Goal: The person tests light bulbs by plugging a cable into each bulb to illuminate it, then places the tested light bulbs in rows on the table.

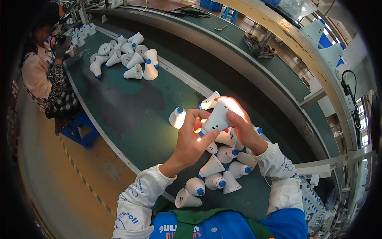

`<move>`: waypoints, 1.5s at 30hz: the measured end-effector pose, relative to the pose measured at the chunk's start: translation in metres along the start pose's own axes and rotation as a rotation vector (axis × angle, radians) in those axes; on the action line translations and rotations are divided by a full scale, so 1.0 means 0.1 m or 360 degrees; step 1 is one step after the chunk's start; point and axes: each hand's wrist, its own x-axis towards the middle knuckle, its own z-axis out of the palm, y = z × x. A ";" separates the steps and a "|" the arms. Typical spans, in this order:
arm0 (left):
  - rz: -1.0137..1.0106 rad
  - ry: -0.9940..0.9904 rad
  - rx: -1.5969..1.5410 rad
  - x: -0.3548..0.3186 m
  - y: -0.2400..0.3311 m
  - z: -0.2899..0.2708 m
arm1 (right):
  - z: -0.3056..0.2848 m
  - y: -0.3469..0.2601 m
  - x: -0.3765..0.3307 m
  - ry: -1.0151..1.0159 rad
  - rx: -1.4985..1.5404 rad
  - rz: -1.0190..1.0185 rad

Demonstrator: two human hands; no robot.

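Both of my hands hold one white cone-shaped lamp body (218, 118) above the bench. My left hand (191, 139) closes its fingers and thumb round the narrow end with the blue cap. Around the wide end, my right hand (243, 127) is closed, thumb on the white side. Bright light glows at that wide end and on the right fingers. Small dark slots show on the body. Beneath my hands lie several more white cones with blue caps (211, 166). One cone (177, 118) stands just left of my left hand, and another (209, 101) lies beyond my hands.
A green bench (131, 119) with a metal edge runs toward the far left. Farther along it lies a heap of white cones (126, 57). Another person (49, 75) sits at the left on a blue stool (81, 129). A shelf frame (294, 40) rises at right.
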 end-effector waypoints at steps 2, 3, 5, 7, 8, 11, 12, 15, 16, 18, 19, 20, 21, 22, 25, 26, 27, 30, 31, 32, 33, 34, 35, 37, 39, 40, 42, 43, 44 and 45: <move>-0.0391 -0.0086 -0.0268 -0.01 0.06 -0.04 | 0.03 0.00 0.00 0.0053 -0.0056 -0.0028; -0.0435 -0.0076 -0.0268 0.00 0.07 -0.04 | 0.03 -0.01 0.01 0.0032 -0.0068 -0.0027; -0.0541 -0.0106 -0.0284 0.02 0.09 -0.05 | 0.04 -0.02 0.02 0.0020 -0.0079 -0.0017; -0.0562 -0.0132 -0.0307 0.02 0.10 -0.04 | 0.04 -0.03 0.03 0.0040 -0.0078 -0.0005; -0.0552 -0.0132 -0.0312 0.02 0.09 -0.03 | 0.04 -0.04 0.02 0.0023 -0.0104 0.0013; -0.0507 -0.0128 -0.0320 0.00 0.05 0.00 | 0.04 -0.03 0.01 0.0020 -0.0114 0.0010; -0.0487 -0.0130 -0.0326 0.00 0.04 0.00 | 0.06 -0.01 0.00 0.0049 -0.0075 -0.0028; -0.0538 -0.0168 -0.0233 -0.02 0.00 -0.01 | 0.06 0.05 -0.02 0.0053 -0.0096 -0.0023; -0.0526 -0.0174 -0.0247 -0.03 0.00 -0.02 | 0.06 0.06 -0.03 0.0043 -0.0127 -0.0003; -0.0558 -0.0200 -0.0388 -0.06 0.00 -0.03 | 0.07 0.07 -0.04 0.0085 -0.0059 -0.0059; -0.0573 -0.0207 -0.0348 -0.08 0.00 -0.02 | 0.08 0.07 -0.06 0.0121 -0.0028 -0.0078; -0.0566 -0.0227 -0.0382 -0.10 0.00 -0.02 | 0.09 0.05 -0.09 0.0122 -0.0072 -0.0101; -0.0553 -0.0255 -0.0460 -0.13 0.00 -0.01 | 0.09 0.03 -0.13 0.0130 -0.0124 -0.0111; -0.0526 -0.0279 -0.0406 -0.15 0.00 -0.01 | 0.10 -0.01 -0.17 0.0135 -0.0180 -0.0120; -0.0475 -0.0330 -0.0430 -0.20 -0.01 -0.02 | 0.19 -0.09 -0.27 0.0179 -0.0065 -0.0015; -0.0489 -0.0334 -0.0481 -0.22 -0.01 -0.03 | 0.23 -0.11 -0.30 0.0219 0.0108 -0.0024; -0.0532 -0.0339 -0.0575 -0.24 -0.01 -0.04 | 0.29 -0.13 -0.34 0.0260 0.0282 -0.0032; -0.0387 -0.0141 -0.0746 -0.30 0.01 0.00 | 0.49 -0.15 -0.47 0.0348 0.0329 -0.0006; -0.0391 -0.0116 -0.0782 -0.32 0.03 0.02 | 0.55 -0.15 -0.52 0.0388 0.0280 0.0032; -0.0406 -0.0119 -0.0715 -0.33 0.05 0.03 | 0.62 -0.15 -0.58 0.0406 0.0275 0.0046; -0.0410 -0.0137 -0.0686 -0.35 0.08 0.04 | 0.70 -0.14 -0.65 0.0444 0.0293 0.0086; -0.0508 -0.0150 -0.0657 -0.37 0.11 0.05 | 0.76 -0.13 -0.70 0.0491 0.0331 0.0148; -0.0501 -0.0221 -0.0657 -0.38 0.15 0.03 | 0.79 -0.14 -0.77 0.0488 0.0260 0.0009; -0.0537 -0.0370 -0.0718 -0.40 0.23 -0.03 | 0.79 -0.16 -0.86 0.0525 0.0277 0.0104; -0.0501 -0.0540 -0.0694 -0.44 0.28 -0.04 | 0.80 -0.19 -0.95 0.0480 0.0269 0.0144; -0.0536 -0.0538 -0.0639 -0.47 0.30 -0.03 | 0.82 -0.20 -0.99 0.0442 0.0349 0.0154; -0.0515 -0.0562 -0.0674 -0.54 0.31 0.03 | 0.88 -0.21 -1.05 0.0393 0.0554 0.0191; -0.0486 -0.0502 -0.0642 -0.58 0.32 0.07 | 0.91 -0.22 -1.10 0.0370 0.0549 0.0083; -0.0500 -0.0484 -0.0666 -0.60 0.32 0.09 | 0.94 -0.23 -1.13 0.0420 0.0549 0.0097; -0.0501 -0.0483 -0.0695 -0.62 0.32 0.10 | 0.97 -0.24 -1.16 0.0424 0.0571 0.0064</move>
